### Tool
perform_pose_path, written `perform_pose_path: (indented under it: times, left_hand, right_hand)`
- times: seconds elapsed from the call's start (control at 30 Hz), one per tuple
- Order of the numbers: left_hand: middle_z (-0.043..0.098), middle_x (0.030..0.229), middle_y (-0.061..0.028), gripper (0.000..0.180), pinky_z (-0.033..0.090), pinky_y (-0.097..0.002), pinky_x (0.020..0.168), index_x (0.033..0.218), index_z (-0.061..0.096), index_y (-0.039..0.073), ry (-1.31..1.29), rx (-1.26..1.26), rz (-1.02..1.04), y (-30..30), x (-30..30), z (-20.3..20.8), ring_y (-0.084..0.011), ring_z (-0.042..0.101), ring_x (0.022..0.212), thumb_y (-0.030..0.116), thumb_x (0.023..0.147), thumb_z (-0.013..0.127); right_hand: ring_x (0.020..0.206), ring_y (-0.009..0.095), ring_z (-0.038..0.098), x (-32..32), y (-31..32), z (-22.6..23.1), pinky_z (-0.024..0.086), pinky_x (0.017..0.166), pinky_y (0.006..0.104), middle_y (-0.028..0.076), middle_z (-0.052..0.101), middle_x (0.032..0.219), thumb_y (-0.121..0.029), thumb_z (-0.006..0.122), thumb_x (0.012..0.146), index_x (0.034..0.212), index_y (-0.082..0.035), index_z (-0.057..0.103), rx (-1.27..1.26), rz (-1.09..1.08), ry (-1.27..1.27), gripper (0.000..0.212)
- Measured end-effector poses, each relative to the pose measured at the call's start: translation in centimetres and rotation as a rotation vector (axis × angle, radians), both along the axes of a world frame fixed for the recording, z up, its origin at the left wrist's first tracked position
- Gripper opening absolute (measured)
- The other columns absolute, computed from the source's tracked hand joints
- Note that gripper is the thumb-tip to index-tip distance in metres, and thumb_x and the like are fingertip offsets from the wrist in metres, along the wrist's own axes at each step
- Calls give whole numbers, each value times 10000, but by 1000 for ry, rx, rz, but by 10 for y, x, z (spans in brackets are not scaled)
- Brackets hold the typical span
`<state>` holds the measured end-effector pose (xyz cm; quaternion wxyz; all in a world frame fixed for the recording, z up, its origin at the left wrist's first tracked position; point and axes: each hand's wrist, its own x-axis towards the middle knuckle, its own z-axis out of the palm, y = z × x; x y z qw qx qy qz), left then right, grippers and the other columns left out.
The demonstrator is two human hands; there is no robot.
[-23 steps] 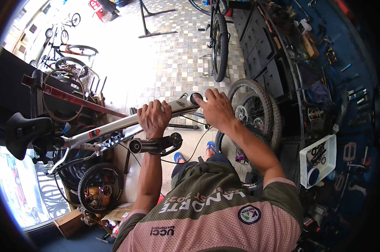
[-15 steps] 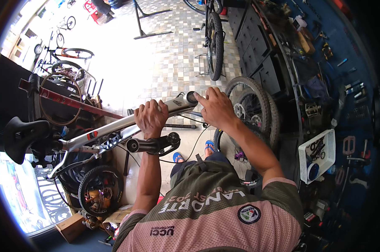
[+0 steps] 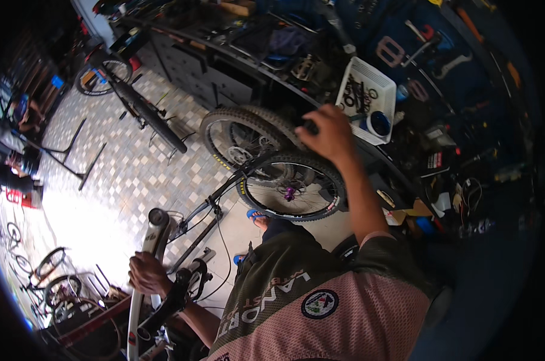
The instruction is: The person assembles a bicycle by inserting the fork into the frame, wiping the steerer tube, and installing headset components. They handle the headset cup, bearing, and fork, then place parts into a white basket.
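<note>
My left hand (image 3: 149,274) is closed around the white main tube of a bicycle frame (image 3: 157,236), below the round open end of its head tube (image 3: 158,217). Held up in front of the workbench is my right hand (image 3: 329,137), beside a white plastic basket (image 3: 346,77). Its fingers are bent toward the thumb; a small dark patch shows between them, and I cannot make out what it is. Inside the basket lie dark rings, small parts and a round blue-rimmed tub (image 3: 378,124). A black fork-like part (image 3: 179,289) crosses close to my left wrist.
Several wheels lean by the dark drawer cabinet (image 3: 182,69), including one with a purple hub (image 3: 289,194). A bicycle (image 3: 143,108) stands on the tiled floor, near a metal stand (image 3: 74,162). Tools hang on the blue wall (image 3: 459,96). More bicycles (image 3: 52,277) are at the left.
The view has swung right toward the workbench. My right hand has left the head tube end and risen beside the basket. My left hand still grips the frame.
</note>
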<state>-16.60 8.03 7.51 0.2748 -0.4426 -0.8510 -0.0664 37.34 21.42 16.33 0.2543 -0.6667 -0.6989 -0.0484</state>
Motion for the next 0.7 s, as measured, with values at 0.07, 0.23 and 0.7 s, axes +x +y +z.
perform_pose_path:
  times: [0.07,0.23,0.7]
  left_hand:
    - [709,786,-120,425,485,-526,739,759,644,103,-9,-25,10,-3,0,1,-370,670,754,404,1038,536]
    - [712,800,-132,461,491,-532,765,805,658,87,-72,-76,24,-1,2,5,-380,675,790,430,1057,480]
    - [695,786,-141,444,483,-537,761,801,650,82,-66,-78,11,-5,1,4,-387,659,777,409,1053,488]
  right_hand:
    - [1140,355,618,82,-25,-8,524,971,491,148,669,1139,-449,883,805,1106,-104,806,-28,-231,-104,465]
    - [1501,425,359,214,-84,-45,353,1186,618,191,462,1552,-735,779,793,1356,-194,740,-302,-682,-305,783]
    - [1653,476,-26,257,-47,-77,57,1314,643,204,105,1800,-1051,471,744,1542,-270,622,-707,-690,-228,1127]
